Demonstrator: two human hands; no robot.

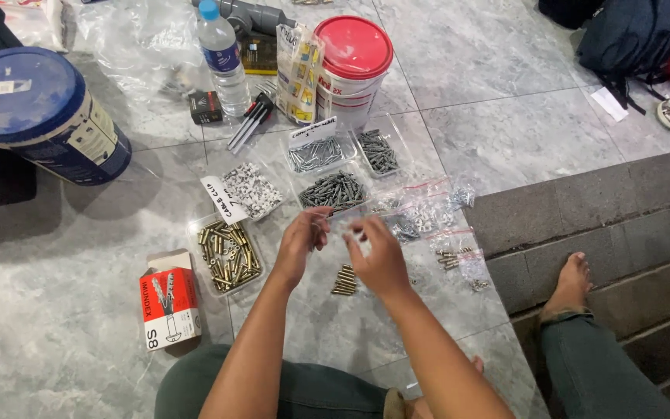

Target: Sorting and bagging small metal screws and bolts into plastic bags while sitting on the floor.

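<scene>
A blue drum (36, 116) and a red box (170, 306) were set at the left, and five clear trays (230, 256), each sorted by fastener kind, were laid within reach. Over a brass pile (344, 281), the left hand (302, 242) was pinched shut on something too small to tell; the right hand (378, 256) was curled, its grip unclear. One bottle (222, 58) and one red-lidded bucket (352, 70) were stood behind.

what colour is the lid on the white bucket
Red; the bucket lid shows clearly in the head view, the only one given.

Both forearms are bare, with no sleeves, watch or rings showing. The legs wear dark green trousers (606, 372). The foot (571, 283) is bare, without shoe or sock.
</scene>
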